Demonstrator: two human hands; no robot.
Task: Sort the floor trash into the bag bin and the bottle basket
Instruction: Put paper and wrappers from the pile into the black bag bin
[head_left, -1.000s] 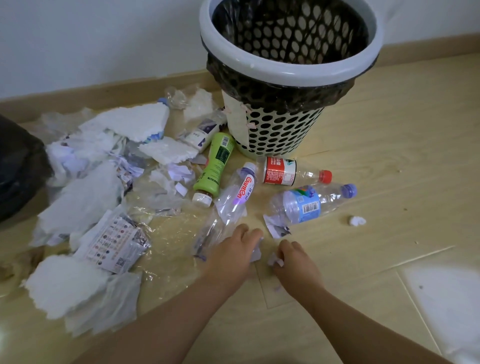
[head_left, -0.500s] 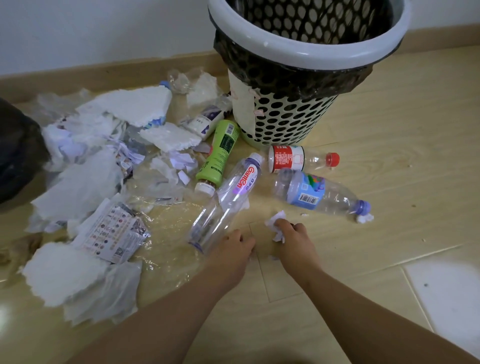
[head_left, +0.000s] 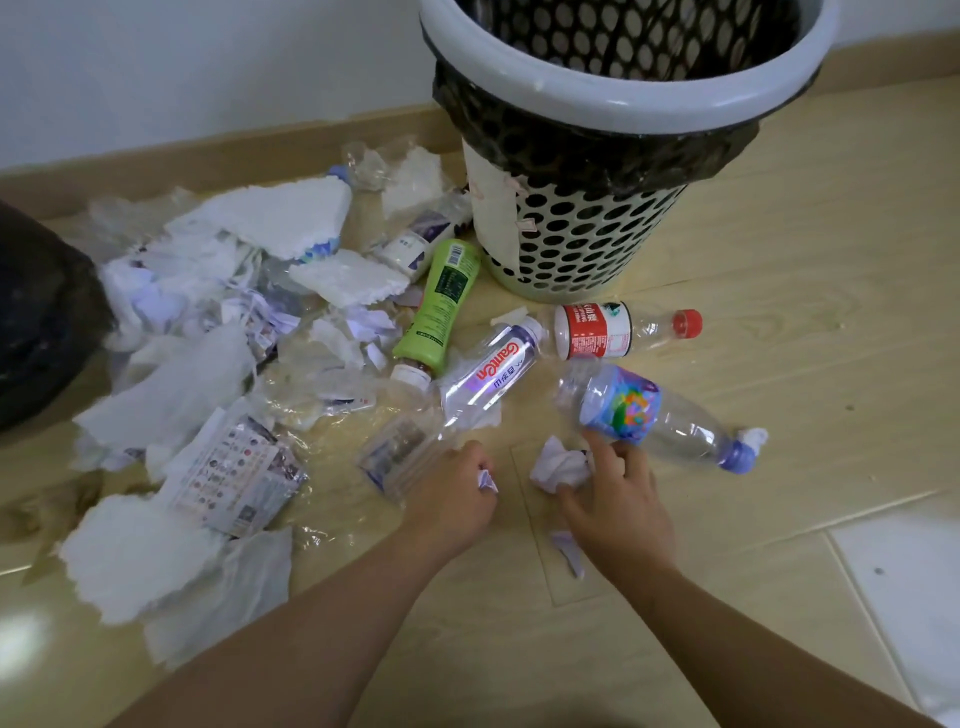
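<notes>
Crumpled paper wad (head_left: 561, 465) | right hand (head_left: 618, 506) grip clamped on it | left hand (head_left: 457, 491) grip pinching paper scrap (head_left: 487, 480)

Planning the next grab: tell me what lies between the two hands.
Head view: bare wooden floor between left hand and right hand, which clutches crumpled paper.

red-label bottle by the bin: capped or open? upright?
Capped and tipped over. The red-label bottle lies on its side on the floor, its red cap in place, pointing right, just in front of the perforated bin.
</notes>
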